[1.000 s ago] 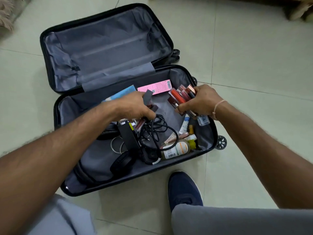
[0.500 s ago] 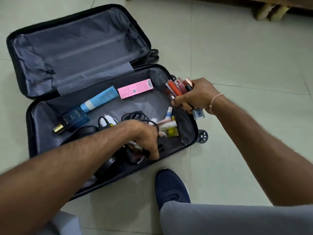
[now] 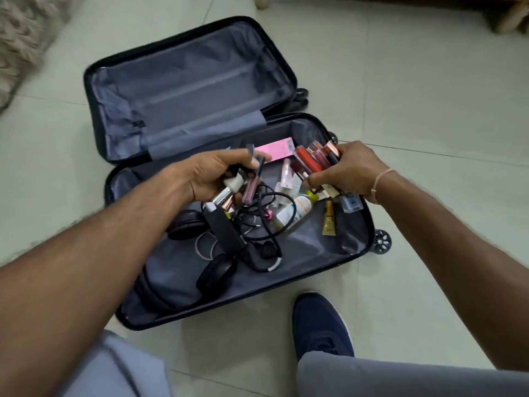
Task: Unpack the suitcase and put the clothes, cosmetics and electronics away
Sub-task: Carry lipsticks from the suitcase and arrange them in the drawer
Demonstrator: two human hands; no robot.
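The suitcase (image 3: pixel 197 90) lies open on the floor at frame centre; over its lower half the left hand (image 3: pixel 217 174) grips several small cosmetic tubes (image 3: pixel 233 186), the right hand (image 3: pixel 347 171) clutches a bundle of lipsticks (image 3: pixel 313 159), above headphones (image 3: pixel 214 272) and cables (image 3: pixel 257 222)

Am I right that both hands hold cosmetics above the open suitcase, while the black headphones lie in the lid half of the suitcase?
Not quite. The head view shows the black headphones in the near half of the suitcase, beside the tangled cables; the lid half holds nothing visible. The rest stands: the left hand and the right hand both hold cosmetics above the open suitcase.
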